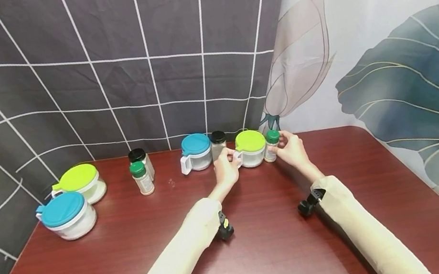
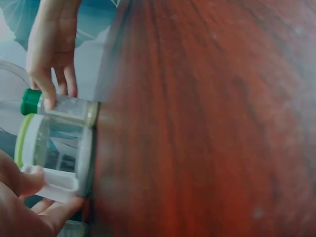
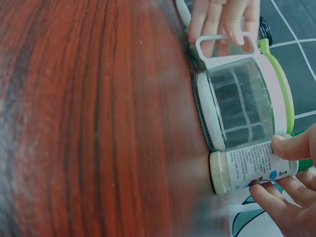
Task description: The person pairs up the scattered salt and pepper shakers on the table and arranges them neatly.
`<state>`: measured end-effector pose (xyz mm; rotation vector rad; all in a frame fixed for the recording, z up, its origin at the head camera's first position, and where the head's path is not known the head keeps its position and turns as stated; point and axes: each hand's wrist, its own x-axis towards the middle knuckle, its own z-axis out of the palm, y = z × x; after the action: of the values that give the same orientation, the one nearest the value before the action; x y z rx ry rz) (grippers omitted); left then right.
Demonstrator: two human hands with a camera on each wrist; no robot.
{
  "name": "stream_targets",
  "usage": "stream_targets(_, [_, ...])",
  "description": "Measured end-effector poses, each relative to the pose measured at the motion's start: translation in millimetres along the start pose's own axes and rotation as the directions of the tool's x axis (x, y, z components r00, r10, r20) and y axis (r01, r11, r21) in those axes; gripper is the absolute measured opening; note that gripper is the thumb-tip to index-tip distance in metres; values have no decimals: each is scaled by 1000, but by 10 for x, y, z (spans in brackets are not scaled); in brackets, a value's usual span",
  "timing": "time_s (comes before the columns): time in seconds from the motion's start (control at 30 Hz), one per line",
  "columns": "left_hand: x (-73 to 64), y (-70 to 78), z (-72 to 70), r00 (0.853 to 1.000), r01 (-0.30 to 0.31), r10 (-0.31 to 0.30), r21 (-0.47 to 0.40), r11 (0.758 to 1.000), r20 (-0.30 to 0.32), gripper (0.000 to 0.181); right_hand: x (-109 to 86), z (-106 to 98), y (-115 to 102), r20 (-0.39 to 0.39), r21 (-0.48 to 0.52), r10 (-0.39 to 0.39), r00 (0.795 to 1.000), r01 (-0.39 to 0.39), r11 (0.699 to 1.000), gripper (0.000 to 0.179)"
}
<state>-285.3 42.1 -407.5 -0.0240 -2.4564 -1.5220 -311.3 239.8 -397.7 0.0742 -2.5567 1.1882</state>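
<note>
My left hand (image 1: 226, 169) pinches the white handle of a clear seasoning jar (image 1: 252, 156) with a lime-green lid; in the left wrist view its thumb lies on the handle (image 2: 61, 185). The right hand (image 1: 293, 151) holds a small spice bottle (image 1: 271, 152) with a green cap, thumb on one side and fingers on the other, as the right wrist view shows. Bottle and jar stand upright side by side, close together. Just left of my left hand are a black-capped spice bottle (image 1: 217, 143), partly hidden by it, and a blue-lidded jar (image 1: 197, 154).
At the left of the red-brown table (image 1: 274, 254) stand another lime-lidded jar (image 1: 95, 189) and a blue-lidded jar (image 1: 75, 226). Another green-capped bottle (image 1: 144, 183) stands before a black-capped one (image 1: 138, 155). Gridded dark cloth (image 1: 115, 86) and floral cloth (image 1: 405, 101) hang behind.
</note>
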Motion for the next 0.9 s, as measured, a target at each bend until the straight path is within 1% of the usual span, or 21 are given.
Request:
stream_targets(0.13, [19, -6, 8, 1000, 25, -25, -15, 1000, -15, 15, 14, -8, -9, 19, 5, 2, 1000, -2, 1000, 45])
stream_targets(0.27, [46, -3, 6, 1000, 18, -18, -9, 1000, -6, 17, 21, -19, 1, 27, 0, 8, 1000, -8, 1000, 45])
stream_targets(0.43, [64, 10, 9, 999, 34, -34, -6, 999, 9, 17, 30, -33, 15, 36, -6, 10, 999, -10, 1000, 45])
stream_targets(0.6, [62, 32, 10, 1000, 29, -29, 1, 1000, 5, 18, 45, -56, 22, 66, -13, 20, 998, -19, 1000, 45])
stream_targets(0.73, [55, 49, 19, 999, 33, -33, -3, 999, 10, 19, 42, -70, 33, 91, -50, 23, 996, -19, 999, 43])
stream_targets(0.9, [55, 42, 41, 1000, 28, -28, -7, 1000, 12, 18, 31, -94, 22, 99, -65, 21, 995, -14, 998, 41])
